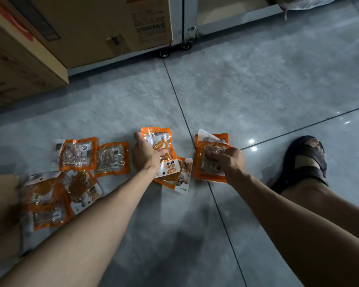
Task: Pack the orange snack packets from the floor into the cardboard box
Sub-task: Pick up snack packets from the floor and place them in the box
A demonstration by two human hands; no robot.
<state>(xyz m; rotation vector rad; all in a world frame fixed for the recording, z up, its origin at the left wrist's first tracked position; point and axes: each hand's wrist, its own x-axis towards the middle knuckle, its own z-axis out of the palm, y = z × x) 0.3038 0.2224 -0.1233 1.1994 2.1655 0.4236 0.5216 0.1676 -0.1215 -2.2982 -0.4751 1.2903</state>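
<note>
Several orange snack packets lie scattered on the grey tile floor. My left hand (146,155) grips the side of one packet (161,141) lying on a small pile of others (178,175). My right hand (228,159) holds a stack of two or three packets (210,160), fingers pressed on top. Two packets (78,153) (112,159) lie flat to the left. More packets (50,195) are heaped by the flap of a cardboard box (2,204) at the left edge; the box's inside is out of view.
Large closed cardboard cartons (87,27) stand at the back left. A metal cabinet on castors (184,36) is behind them. My sandalled foot (305,162) rests on the floor at the right. A plastic bag (305,3) lies at the top right.
</note>
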